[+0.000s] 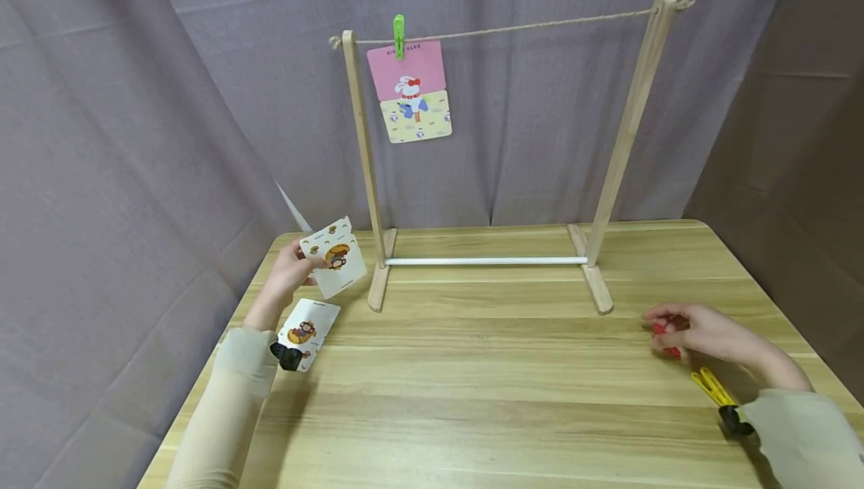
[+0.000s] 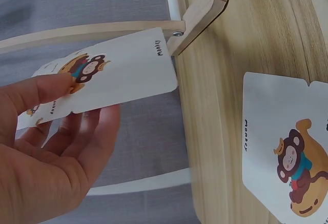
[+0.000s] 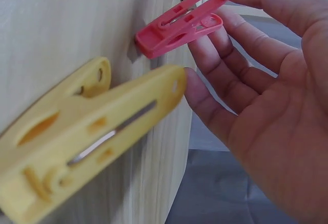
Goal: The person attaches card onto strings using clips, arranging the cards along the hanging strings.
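Left of frame, your left hand (image 1: 290, 268): pinching monkey card (image 1: 346, 270)
Lower right, your right hand (image 1: 712, 335): pinching red clip (image 3: 178, 23)

Honestly I'm reading this as a curtained-off tabletop booth; whether it's sitting in a home, lab or office, I'm not able to tell. Plain greyish-purple curtains (image 1: 513, 151) are hanging right behind and beside a wood-grain table (image 1: 472, 369). Cartoon monkey cards (image 1: 344, 268) are adding a playful touch, but black gadgets (image 1: 289, 356) at both sleeves (image 1: 223, 414) are kinda suggesting a recording setup.
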### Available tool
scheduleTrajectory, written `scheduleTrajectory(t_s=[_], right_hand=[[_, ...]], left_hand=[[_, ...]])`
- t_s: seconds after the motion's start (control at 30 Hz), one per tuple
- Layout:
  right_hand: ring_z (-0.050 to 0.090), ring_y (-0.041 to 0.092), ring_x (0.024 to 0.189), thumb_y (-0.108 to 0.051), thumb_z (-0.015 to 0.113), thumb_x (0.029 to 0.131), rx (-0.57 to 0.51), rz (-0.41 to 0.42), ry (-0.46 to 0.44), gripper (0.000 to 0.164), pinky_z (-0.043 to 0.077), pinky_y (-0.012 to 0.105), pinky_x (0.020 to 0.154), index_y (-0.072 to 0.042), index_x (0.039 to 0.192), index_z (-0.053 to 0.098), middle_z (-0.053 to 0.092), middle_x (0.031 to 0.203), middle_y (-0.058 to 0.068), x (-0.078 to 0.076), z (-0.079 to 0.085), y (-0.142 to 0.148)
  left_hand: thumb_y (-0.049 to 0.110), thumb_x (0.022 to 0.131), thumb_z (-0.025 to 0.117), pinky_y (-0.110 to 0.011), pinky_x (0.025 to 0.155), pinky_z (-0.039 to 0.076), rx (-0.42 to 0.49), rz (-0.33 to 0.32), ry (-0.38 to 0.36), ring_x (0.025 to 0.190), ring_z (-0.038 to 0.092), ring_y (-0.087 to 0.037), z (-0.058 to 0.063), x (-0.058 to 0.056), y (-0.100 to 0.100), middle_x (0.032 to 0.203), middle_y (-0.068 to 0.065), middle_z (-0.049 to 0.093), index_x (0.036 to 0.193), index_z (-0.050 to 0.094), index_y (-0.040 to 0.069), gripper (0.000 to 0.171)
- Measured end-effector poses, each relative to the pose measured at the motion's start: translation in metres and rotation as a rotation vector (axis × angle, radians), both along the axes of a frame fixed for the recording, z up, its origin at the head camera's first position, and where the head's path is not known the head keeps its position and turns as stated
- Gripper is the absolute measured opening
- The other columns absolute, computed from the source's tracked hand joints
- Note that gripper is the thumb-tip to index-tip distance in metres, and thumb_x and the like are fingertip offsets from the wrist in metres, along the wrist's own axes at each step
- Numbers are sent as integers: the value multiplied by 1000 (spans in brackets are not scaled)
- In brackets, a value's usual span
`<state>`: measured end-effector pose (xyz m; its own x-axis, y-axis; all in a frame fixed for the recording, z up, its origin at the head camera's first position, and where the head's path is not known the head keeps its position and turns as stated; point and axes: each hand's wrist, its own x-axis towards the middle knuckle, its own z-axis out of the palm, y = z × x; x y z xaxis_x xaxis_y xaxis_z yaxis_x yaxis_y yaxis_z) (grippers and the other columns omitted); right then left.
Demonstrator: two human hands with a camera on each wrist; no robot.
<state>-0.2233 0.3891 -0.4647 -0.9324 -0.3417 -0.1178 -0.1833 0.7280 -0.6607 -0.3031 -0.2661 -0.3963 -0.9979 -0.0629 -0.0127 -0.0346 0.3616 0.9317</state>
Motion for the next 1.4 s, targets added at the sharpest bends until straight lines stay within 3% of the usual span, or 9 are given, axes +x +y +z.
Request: scheduleTrajectory(t_s=[0.37,0.57,0.7,0.8,1.0,1.1,1.2,1.3,1.4], right_hand=[[53,6,81,-12,74,91,7,-5,6,45,48,23,68,14,125,59,61,97,5,1,2,-3],[53,5,80,-11,74,90,9,1,21,44,48,23,68,13,125,60,61,96,4,0,0,-2],[53,6,80,-11,74,90,13,-5,19,44,48,23,67,13,125,60,62,97,4,0,-1,-3],[53,6,80,-11,74,91,18,-9,15,44,48,23,68,12,125,60,61,97,4,-1,-1,-3],[52,7,81,-12,74,91,15,-6,1,44,48,23,67,12,125,60,61,97,5,-1,-1,-5],[53,7,80,-13,74,91,4,-6,-7,44,48,24,67,12,125,60,61,97,5,-1,0,-5],[53,7,80,-13,74,91,-11,-8,-13,44,49,24,66,12,125,61,61,96,5,0,1,-5],[53,7,80,-13,74,91,-15,2,-10,44,49,24,66,12,125,61,61,96,5,-1,1,-4],[53,7,80,-14,74,91,-13,5,-7,45,49,24,66,12,126,61,61,96,5,-1,0,-3]], left_hand=[[10,95,59,-39,72,60,-36,-59,-40,98,63,-31,0,2,0,122,-25,59,126,51,-2,34],[10,98,59,-44,78,59,-100,-106,-15,104,58,-30,0,3,-1,121,-25,60,127,53,-5,33],[5,96,60,-38,75,59,-100,-130,-9,102,60,-27,-6,2,0,117,-25,62,127,53,-9,34],[3,95,61,-34,71,59,-91,-145,-35,96,63,-24,-10,1,2,114,-23,63,129,52,-10,37],[3,93,61,-45,82,59,-105,-177,-89,97,64,-29,-14,2,2,115,-25,62,122,54,-9,32],[3,90,63,-46,81,58,-148,-192,-70,93,61,-27,-13,3,1,105,-19,62,109,56,-6,21],[1,87,64,-38,71,52,-224,-210,-25,80,53,-21,-10,3,1,88,-10,58,94,56,-2,11],[1,85,66,-30,62,40,-314,-234,10,71,43,-18,-6,2,2,77,-3,49,86,55,3,12],[2,84,69,-29,59,38,-382,-255,6,67,40,-16,-2,0,2,72,0,44,83,52,6,17]])
